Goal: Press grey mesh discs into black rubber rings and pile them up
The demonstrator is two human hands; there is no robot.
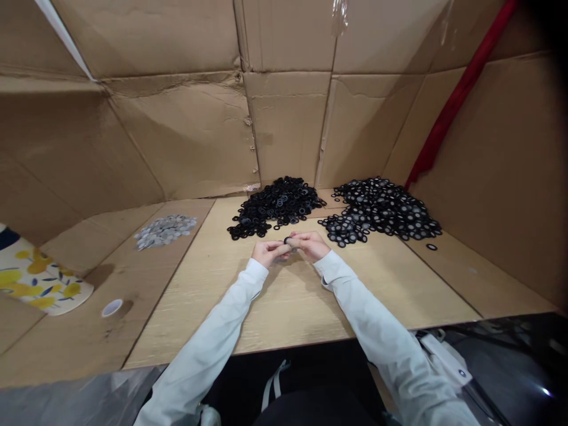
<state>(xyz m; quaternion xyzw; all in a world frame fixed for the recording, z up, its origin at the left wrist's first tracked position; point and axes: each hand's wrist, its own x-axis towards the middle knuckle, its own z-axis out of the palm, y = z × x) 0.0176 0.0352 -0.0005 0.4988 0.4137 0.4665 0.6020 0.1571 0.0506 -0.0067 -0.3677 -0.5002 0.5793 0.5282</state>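
Observation:
My left hand [270, 251] and my right hand [309, 245] meet over the middle of the table, fingers pinched together. Between their fingertips is a small black ring [287, 241], gripped from both sides. Whether a disc sits inside it is too small to tell. Just beyond the hands lies a heap of black rings [284, 200]. To the right spreads a pile of black rings with pale centres [386, 207]. Over on the left is a smaller pile of flat, greyish-white discs [165, 231].
Cardboard walls [284, 130] enclose the table [213, 296] at the back and sides. A patterned cylinder [48, 284] and a small white cap-like piece [112, 307] are at the left. A red strip [461, 94] runs down the right wall. One loose ring [432, 247] lies apart at right.

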